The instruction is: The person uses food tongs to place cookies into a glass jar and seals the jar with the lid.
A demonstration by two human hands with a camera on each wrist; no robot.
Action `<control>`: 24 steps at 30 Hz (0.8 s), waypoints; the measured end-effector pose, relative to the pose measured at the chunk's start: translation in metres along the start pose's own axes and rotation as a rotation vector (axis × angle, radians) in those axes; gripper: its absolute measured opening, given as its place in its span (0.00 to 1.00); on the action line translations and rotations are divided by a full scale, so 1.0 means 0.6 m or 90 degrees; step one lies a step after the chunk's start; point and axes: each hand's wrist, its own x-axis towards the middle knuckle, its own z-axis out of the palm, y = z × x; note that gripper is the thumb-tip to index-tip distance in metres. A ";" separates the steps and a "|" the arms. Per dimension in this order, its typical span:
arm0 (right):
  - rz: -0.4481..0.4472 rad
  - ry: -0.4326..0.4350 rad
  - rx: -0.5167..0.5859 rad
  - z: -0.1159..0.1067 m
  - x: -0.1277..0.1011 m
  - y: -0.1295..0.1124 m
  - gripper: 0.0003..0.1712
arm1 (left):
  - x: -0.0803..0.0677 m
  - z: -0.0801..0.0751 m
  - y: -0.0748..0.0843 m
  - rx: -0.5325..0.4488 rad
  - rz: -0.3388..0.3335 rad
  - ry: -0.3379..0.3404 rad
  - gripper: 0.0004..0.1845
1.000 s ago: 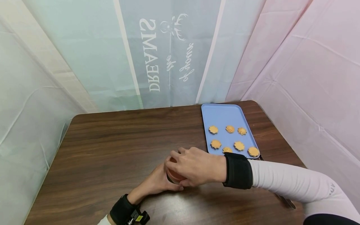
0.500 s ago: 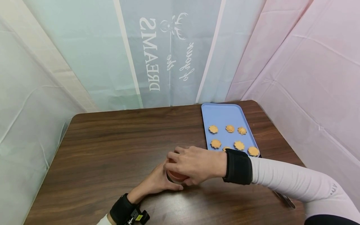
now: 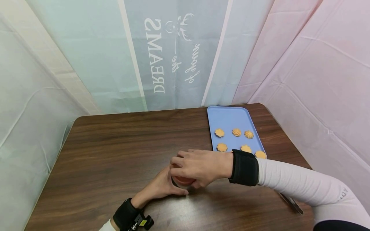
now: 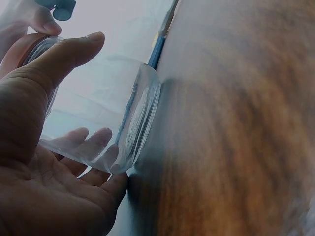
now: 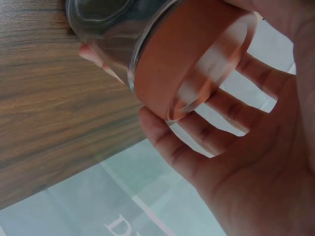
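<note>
Low in the middle of the head view I have the jar (image 3: pixel 180 181) standing on the table (image 3: pixel 115 150), its clear body wrapped by my left hand (image 3: pixel 162 187), thumb (image 4: pixel 59 56) curled over one side and fingers (image 4: pixel 93 142) showing through the glass on the other. My right hand (image 3: pixel 199 166) sits on top, fingers (image 5: pixel 206 132) curled round the orange lid (image 5: pixel 194 59), gripping its rim. At right centre lies the blue tray (image 3: pixel 228 118) with cookies (image 3: pixel 236 132), well apart from the jar.
</note>
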 end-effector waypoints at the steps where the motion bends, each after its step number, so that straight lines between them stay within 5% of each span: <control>1: -0.001 0.001 -0.001 0.000 0.000 0.000 0.38 | 0.000 0.000 0.000 0.000 0.001 0.001 0.51; 24: -0.017 0.021 -0.011 -0.008 -0.008 0.002 0.37 | 0.001 0.000 0.004 0.004 0.006 -0.003 0.51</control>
